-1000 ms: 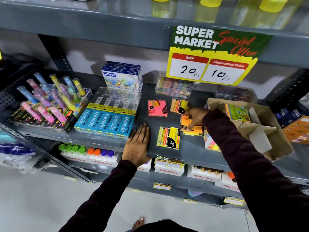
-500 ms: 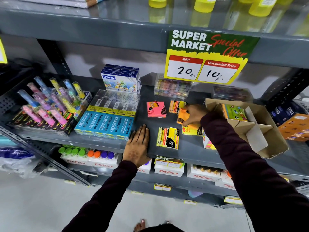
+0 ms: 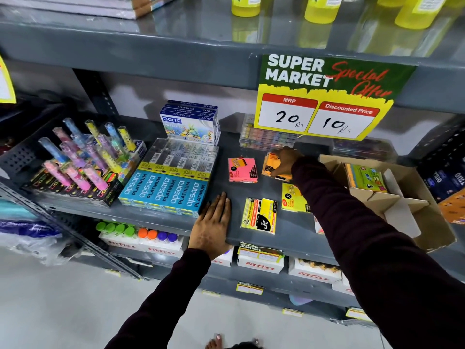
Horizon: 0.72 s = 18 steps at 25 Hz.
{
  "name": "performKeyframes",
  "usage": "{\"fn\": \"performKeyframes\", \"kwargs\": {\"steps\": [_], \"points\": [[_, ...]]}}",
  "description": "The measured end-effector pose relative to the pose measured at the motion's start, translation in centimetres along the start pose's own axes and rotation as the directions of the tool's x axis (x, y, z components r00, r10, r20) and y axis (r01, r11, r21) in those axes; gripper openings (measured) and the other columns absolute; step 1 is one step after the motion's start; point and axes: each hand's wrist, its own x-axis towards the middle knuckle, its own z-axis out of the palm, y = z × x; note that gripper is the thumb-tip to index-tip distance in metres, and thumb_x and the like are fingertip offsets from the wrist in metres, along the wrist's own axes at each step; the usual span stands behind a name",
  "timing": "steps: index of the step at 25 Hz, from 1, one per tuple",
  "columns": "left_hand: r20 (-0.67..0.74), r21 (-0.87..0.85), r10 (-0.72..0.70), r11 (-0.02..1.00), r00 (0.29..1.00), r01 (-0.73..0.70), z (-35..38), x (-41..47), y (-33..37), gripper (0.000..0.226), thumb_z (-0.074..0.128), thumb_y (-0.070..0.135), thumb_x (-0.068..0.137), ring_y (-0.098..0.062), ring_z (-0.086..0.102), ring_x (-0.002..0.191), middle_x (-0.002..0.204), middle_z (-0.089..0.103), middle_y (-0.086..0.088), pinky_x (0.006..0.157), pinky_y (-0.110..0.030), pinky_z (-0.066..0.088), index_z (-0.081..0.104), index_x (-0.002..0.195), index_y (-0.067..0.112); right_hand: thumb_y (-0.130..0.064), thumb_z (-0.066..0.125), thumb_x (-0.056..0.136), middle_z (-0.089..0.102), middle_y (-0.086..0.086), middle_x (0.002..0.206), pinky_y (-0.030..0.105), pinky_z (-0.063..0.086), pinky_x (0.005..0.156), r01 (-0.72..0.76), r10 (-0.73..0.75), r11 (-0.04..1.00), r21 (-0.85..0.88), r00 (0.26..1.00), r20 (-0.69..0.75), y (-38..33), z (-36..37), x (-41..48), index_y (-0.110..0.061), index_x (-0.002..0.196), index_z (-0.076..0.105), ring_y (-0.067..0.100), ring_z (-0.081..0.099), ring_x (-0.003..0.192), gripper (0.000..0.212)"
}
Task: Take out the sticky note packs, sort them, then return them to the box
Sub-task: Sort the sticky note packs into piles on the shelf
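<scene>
Sticky note packs lie on the grey shelf point(image 3: 297, 230). A pink pack point(image 3: 242, 170) sits at the middle. My right hand point(image 3: 285, 161) rests on an orange pack point(image 3: 269, 165) further back, fingers closed on it. A yellow pack point(image 3: 292, 197) lies partly under my right sleeve, and another yellow pack point(image 3: 260, 215) lies near the front edge. My left hand point(image 3: 212, 225) is flat on the shelf's front edge, fingers spread, holding nothing. The cardboard box point(image 3: 422, 222) with dividers stands at the right and holds a green-fronted pack point(image 3: 364, 177).
Blue pencil boxes point(image 3: 166, 192) and a stack of pastel boxes point(image 3: 191, 122) stand left of the packs. A display of pens point(image 3: 83, 157) fills the far left. A price sign point(image 3: 324, 96) hangs from the upper shelf. Clear cases point(image 3: 266, 137) sit at the back.
My right hand lifted an orange pack off the yellow one and carried it back onto the orange pack further back. My left hand stayed put.
</scene>
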Motion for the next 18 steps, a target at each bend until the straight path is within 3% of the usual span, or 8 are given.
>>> {"fn": "performKeyframes", "kwargs": {"steps": [4,9,18], "points": [[-0.016,-0.013,-0.005,1.000,1.000,0.005,0.0,0.0,0.0,0.109,0.069,0.057,0.059,-0.032,0.035,0.136,0.150,0.030,-0.020,0.110,-0.046,0.028,0.024,0.142,0.000,-0.041,0.078,0.069,0.052,0.016,0.140,0.038,0.046,0.104,0.012,-0.012,1.000,0.021,1.000,0.005,0.0,0.0,0.8,-0.010,0.138,0.047,0.034,0.051,0.126,0.082],[-0.004,-0.020,0.003,1.000,1.000,-0.003,-0.1,0.0,0.0,0.108,0.067,0.055,0.061,-0.032,0.033,0.137,0.151,0.028,-0.020,0.112,-0.047,0.028,0.022,0.142,0.000,-0.038,0.080,0.068,0.047,0.012,0.147,0.039,0.043,0.109,0.023,-0.024,0.998,0.052,0.999,0.021,-0.2,0.1,1.4,-0.012,0.143,0.042,0.031,0.048,0.132,0.088],[-0.009,0.004,0.006,1.000,1.000,-0.006,-0.3,0.0,0.0,0.106,0.061,0.056,0.058,-0.032,0.037,0.135,0.149,0.033,-0.022,0.112,-0.045,0.023,0.027,0.140,-0.002,-0.036,0.081,0.067,0.049,0.013,0.145,0.036,0.043,0.105,0.025,-0.026,0.999,0.045,0.999,0.020,0.1,0.4,1.6,-0.010,0.142,0.042,0.031,0.050,0.130,0.088]]}}
